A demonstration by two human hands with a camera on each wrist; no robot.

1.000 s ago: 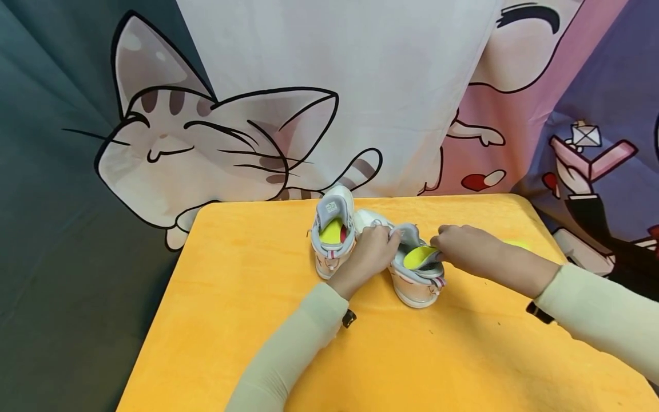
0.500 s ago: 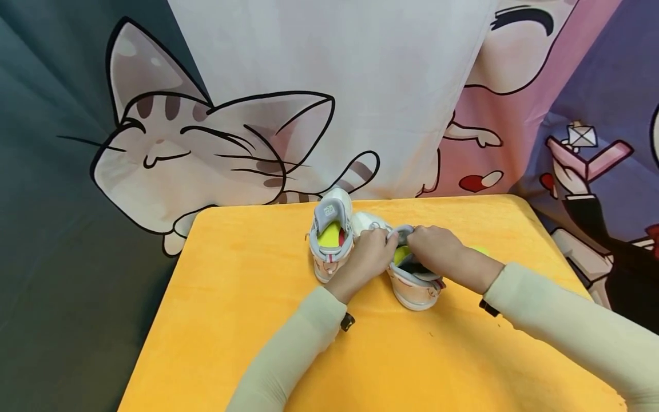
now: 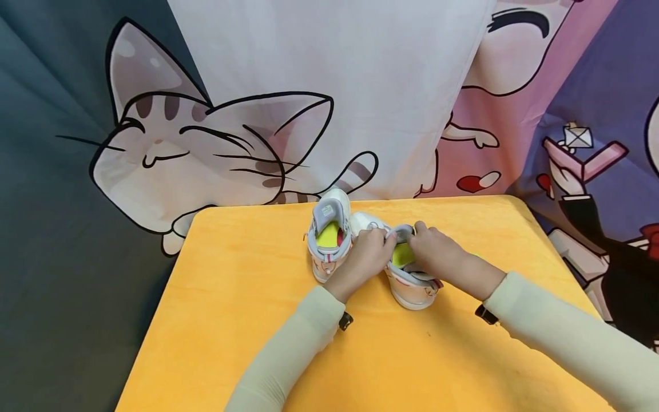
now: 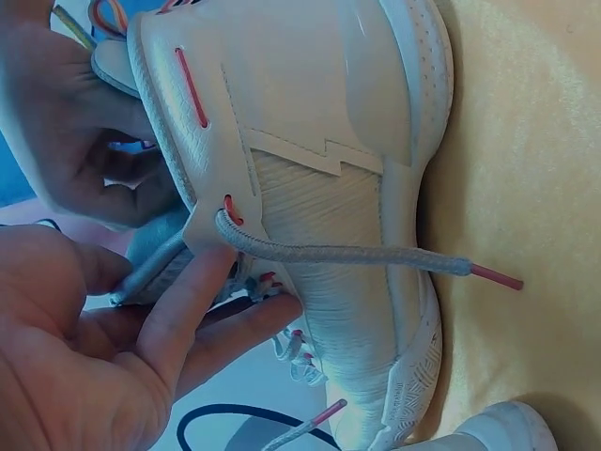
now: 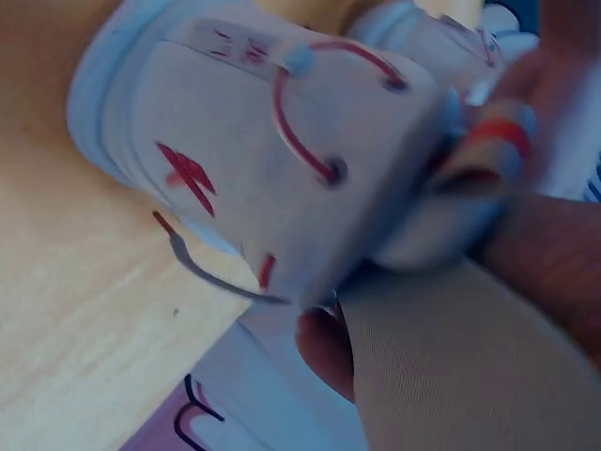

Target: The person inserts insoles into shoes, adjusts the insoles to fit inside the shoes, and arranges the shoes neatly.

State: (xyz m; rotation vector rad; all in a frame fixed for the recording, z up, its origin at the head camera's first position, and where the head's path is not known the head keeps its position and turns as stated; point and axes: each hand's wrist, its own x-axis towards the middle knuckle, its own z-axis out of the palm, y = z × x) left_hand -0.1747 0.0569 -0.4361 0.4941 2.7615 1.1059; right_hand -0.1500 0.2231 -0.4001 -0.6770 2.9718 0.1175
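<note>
Yellow cloth covers the table [image 3: 231, 320], and a cartoon cat curtain [image 3: 206, 149] hangs behind its far edge.

Our left hand [image 3: 368, 254] grips the near-right shoe [image 3: 412, 280] at its left side, fingers curled over the collar by the tongue. The left wrist view shows those fingers [image 4: 202, 310] lying against the white side panel where a grey lace [image 4: 347, 254] leaves its eyelet, the lace running off across the upper to a pink tip. Our right hand [image 3: 437, 257] comes in from the right and meets the left one over the same shoe's opening; its fingers reach into the collar, pressing on the yellow insole [image 3: 401, 254], though how far the fingertips go in we cannot tell. The two hands sit close together, nearly touching above the tongue. The right wrist view is blurred; it shows the shoe's heel [image 5: 272, 160] with red stitching and a red loop, and a sleeve close to the lens.

That shoe stands on its sole near the middle of the table, heel toward us, toe pointing far. Just to its left, touching or nearly so, stands the second shoe [image 3: 329, 240], heel also toward us, with its grey tongue raised and a yellow insole showing inside. Pale green sleeves [image 3: 288, 360] cover both forearms, each with a dark strap at the wrist.
</note>
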